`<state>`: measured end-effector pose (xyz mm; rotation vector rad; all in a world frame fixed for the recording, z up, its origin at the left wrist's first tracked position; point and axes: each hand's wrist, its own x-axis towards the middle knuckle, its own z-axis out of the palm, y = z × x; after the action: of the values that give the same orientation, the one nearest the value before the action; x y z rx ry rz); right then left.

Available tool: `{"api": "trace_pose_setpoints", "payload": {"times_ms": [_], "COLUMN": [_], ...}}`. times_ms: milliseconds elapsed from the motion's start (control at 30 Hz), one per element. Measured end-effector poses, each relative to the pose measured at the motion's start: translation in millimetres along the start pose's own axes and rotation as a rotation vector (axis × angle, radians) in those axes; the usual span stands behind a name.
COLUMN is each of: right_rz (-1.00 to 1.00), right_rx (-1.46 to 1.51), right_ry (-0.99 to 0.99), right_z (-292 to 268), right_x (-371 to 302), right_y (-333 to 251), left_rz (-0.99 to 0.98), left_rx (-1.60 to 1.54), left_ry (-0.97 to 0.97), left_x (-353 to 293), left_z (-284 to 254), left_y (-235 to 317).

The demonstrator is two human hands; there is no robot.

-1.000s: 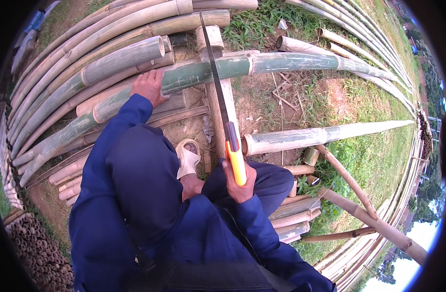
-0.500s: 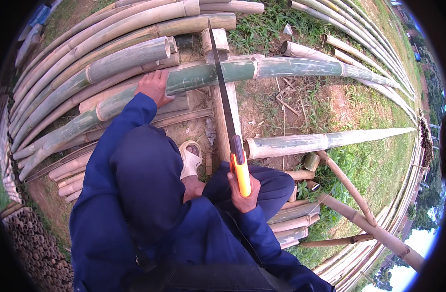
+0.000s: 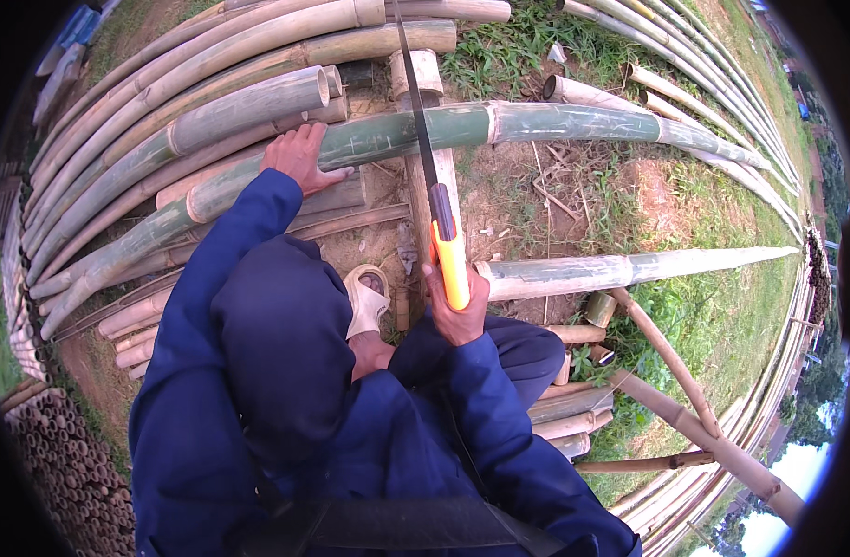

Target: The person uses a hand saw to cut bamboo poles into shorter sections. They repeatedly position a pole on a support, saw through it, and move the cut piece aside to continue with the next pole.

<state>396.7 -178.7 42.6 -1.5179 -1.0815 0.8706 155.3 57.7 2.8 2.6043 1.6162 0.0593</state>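
Observation:
A long green bamboo pole (image 3: 378,138) runs across in front of me, resting over a lighter bamboo support (image 3: 445,200). My left hand (image 3: 299,158) grips the pole left of that support, fingers over its top and thumb stretched along its near side. In my right hand (image 3: 464,318) is a handsaw (image 3: 451,265) with an orange and dark handle. Its narrow dark blade points away from me and crosses the green pole above the support. Whether the teeth have cut into the pole cannot be made out.
Several bamboo poles (image 3: 258,42) lie stacked at the far left. Another pole (image 3: 564,276) stretches rightward from near my right hand. Slanting bamboo props (image 3: 666,362) stand at the right. Cut bamboo pieces (image 3: 573,422) lie by my right knee, and my sandalled foot (image 3: 367,297) is below the green pole.
My right hand has pushed the saw forward, away from me, so its handle is nearer the green pole. My left hand stays on the pole, its thumb now more spread.

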Motion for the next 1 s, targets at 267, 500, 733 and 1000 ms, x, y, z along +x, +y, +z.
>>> {"api": "trace_pose_setpoints", "payload": {"times_ms": [267, 500, 733, 1000], "right_rz": [0.108, 0.027, 0.051, 0.145], "right_rx": [-0.044, -0.189, -0.035, -0.138], "right_ry": [-0.027, -0.001, 0.030, 0.015], "right_z": [-16, -48, -2, -48], "right_x": [-31, -104, -6, -108], "right_y": [-14, -28, -17, -26], "left_rz": [-0.140, -0.098, -0.083, -0.083], "left_rx": [0.001, 0.007, 0.006, 0.004], "left_ry": [-0.040, 0.085, 0.013, 0.096], "left_x": [-2, -3, 1, -3], "left_z": [5, 18, 14, 20], "left_y": [2, 0, -1, 3]}}
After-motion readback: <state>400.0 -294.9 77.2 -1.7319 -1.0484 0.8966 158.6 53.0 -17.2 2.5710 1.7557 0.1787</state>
